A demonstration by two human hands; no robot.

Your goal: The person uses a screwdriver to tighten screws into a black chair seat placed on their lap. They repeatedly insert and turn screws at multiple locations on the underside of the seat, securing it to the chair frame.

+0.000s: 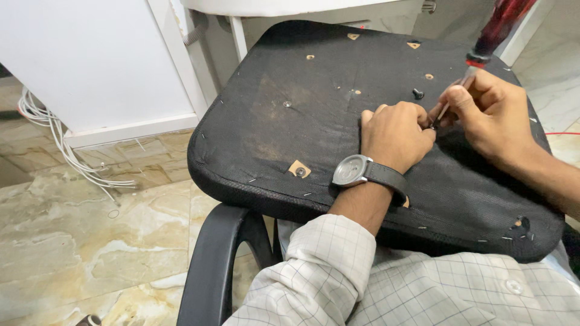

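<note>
Two hands (444, 124), one screwdriver (483, 57), one loose screw (418, 93)

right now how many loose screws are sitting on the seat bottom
1 loose black screw stands on the seat bottom, just beyond the left hand. Another may be hidden under the screwdriver tip between both hands.

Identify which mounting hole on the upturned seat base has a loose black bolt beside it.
The hole near the far right edge, just beyond the right hand: a black bolt stands just in front of it. The other holes have none.
</note>
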